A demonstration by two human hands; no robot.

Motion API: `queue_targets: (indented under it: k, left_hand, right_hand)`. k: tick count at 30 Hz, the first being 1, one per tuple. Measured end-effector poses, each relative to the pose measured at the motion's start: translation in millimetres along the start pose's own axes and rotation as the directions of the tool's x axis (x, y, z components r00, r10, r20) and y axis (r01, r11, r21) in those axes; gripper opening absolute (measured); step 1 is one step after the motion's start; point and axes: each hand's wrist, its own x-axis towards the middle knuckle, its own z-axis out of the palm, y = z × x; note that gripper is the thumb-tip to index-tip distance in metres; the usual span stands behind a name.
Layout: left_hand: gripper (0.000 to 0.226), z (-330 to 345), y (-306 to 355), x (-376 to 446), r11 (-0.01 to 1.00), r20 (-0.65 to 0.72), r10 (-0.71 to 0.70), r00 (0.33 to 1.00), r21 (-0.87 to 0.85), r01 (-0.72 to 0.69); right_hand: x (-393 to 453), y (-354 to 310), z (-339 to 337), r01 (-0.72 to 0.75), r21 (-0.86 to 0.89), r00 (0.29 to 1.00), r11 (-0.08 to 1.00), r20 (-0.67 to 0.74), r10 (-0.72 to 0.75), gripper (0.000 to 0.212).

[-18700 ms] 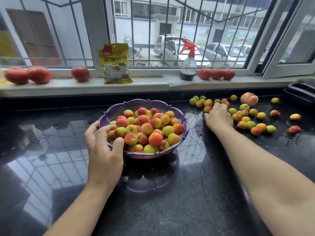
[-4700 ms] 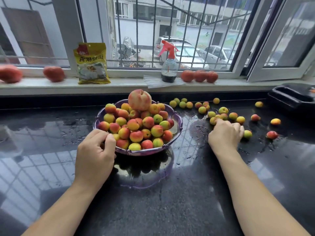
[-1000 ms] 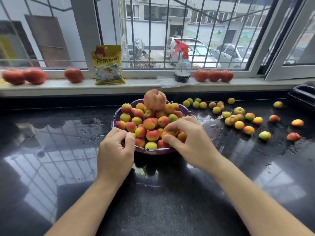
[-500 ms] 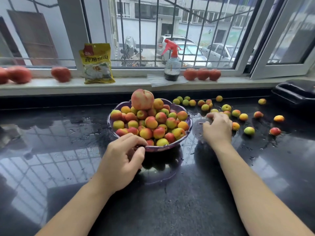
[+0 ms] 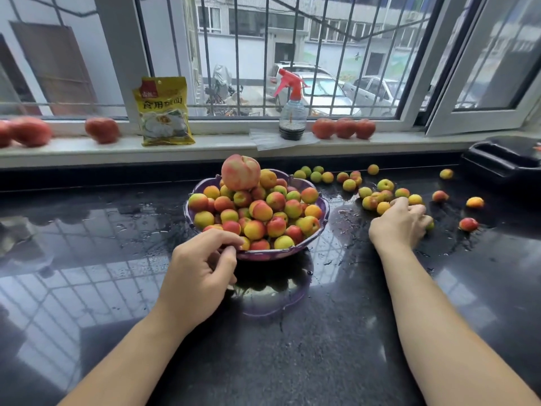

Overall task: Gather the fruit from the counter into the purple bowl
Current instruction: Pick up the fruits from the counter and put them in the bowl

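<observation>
two hands busy: left hand (image 5: 196,276) fingers pinch purple bowl (image 5: 322,227) rim at its 7 o'clock; right hand (image 5: 399,222) fingers curled over loose fruit (image 5: 383,186) on wet black surface (image 5: 292,361), at 3 o'clock of bowl; whether it grips any, cannot tell. bowl heaped above rim, big peach (image 5: 240,172) perched on top. advice: take few per trip, set low into gaps, keep bowl steadied, else pile rolls off.

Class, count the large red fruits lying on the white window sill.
6: three at the sill's left end, and three side by side right of the spray bottle. More may lie beyond the left edge.
</observation>
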Motion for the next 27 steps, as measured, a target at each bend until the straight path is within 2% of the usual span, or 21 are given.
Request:
queue_targets:
  k: [6,9,10,12,14,16,18,25,27]
  left_hand:
    - [0.022,-2,3,0,0.999,0.000,-0.028,1.000,-0.024,0.028]
    - [0.020,-3,3,0,0.999,0.009,-0.027,1.000,-0.022,0.027]
    - [0.020,-3,3,0,1.000,0.015,-0.024,1.000,-0.018,0.024]
    - [0.019,-3,2,1,1.000,0.023,-0.016,1.000,-0.012,0.016]
    - [0.019,-2,0,2,1.000,0.022,-0.013,1.000,-0.008,0.013]
    - [0.019,-2,-1,2,1.000,0.022,-0.013,1.000,-0.006,0.013]
    - [0.020,-2,-1,2,1.000,0.022,-0.010,1.000,-0.008,0.010]
    - [0.019,-1,-4,1,1.000,0.013,0.004,1.000,-0.002,-0.004]
    - [0.018,-2,-4,1,1.000,0.015,0.005,1.000,-0.017,-0.005]
  right_hand:
    - [1,3,-2,-0.006,0.066,0.999,0.998,-0.045,0.009,0.033]
    - [-2,-7,-12,0.064,0.316,0.993,0.947,-0.112,-0.029,0.027]
    - [-8,-15,-19,0.129,0.433,0.988,0.892,-0.131,-0.080,0.024]
    - [-28,-35,-35,0.226,0.666,0.969,0.710,-0.078,-0.235,0.014]
    - [-56,-51,-47,0.275,0.791,0.891,0.546,0.003,-0.454,0.009]
    - [-78,-60,-48,0.384,0.783,0.779,0.489,0.010,-0.627,0.008]
    - [-89,-62,-45,0.459,0.760,0.703,0.460,0.006,-0.712,0.009]
    - [-97,-63,-36,0.573,0.686,0.625,0.449,-0.011,-0.781,0.014]
    - [-95,-63,-37,0.548,0.702,0.648,0.455,-0.012,-0.761,0.014]
